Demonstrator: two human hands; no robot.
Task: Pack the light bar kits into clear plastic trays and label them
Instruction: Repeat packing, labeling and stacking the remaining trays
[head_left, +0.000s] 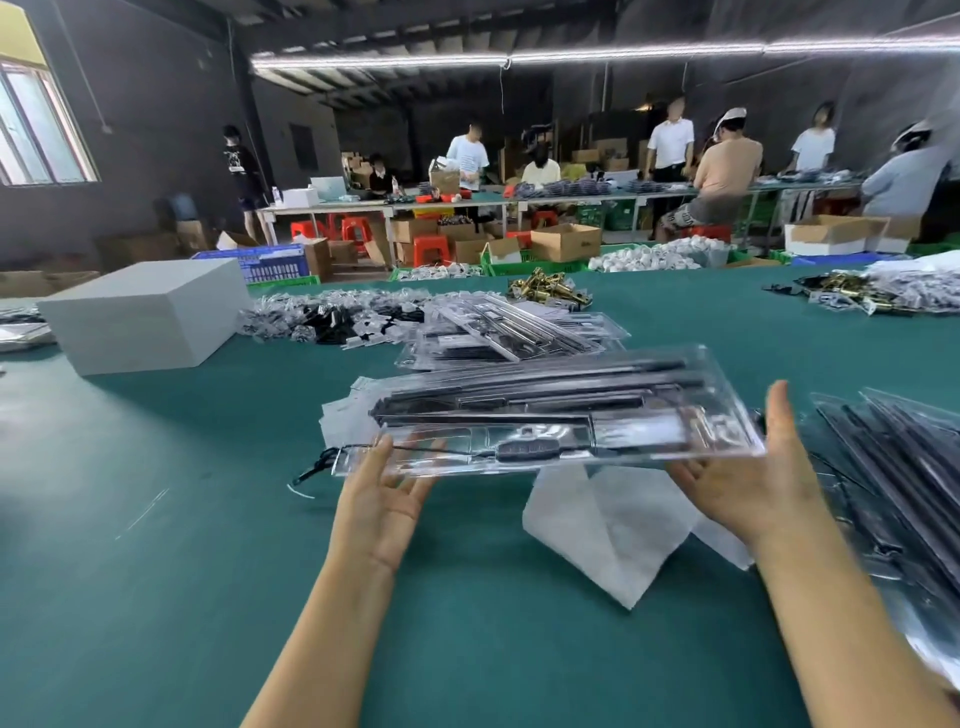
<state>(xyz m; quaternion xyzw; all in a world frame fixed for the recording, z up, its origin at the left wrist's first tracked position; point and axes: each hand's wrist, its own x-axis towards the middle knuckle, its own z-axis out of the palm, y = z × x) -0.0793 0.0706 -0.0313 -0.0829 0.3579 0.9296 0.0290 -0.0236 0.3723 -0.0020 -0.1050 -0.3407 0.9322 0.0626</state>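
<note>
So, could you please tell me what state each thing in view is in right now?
Clear tray: packed with black light bars, lifted above the table, roughly level.
Left hand: open, fingers under the tray's left end.
Right hand: open, palm against the tray's right end.
White sheet: lying loose on the green table.
Packed trays: stacked behind.
White box: closed.

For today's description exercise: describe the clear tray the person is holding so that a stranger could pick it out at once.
Start at the green table and find the two bare hands near its front edge. The tray is the clear one lifted between the left hand and right hand, with black bars inside. Unlike the trays in the far pile and the right stack, it is off the table.
</note>
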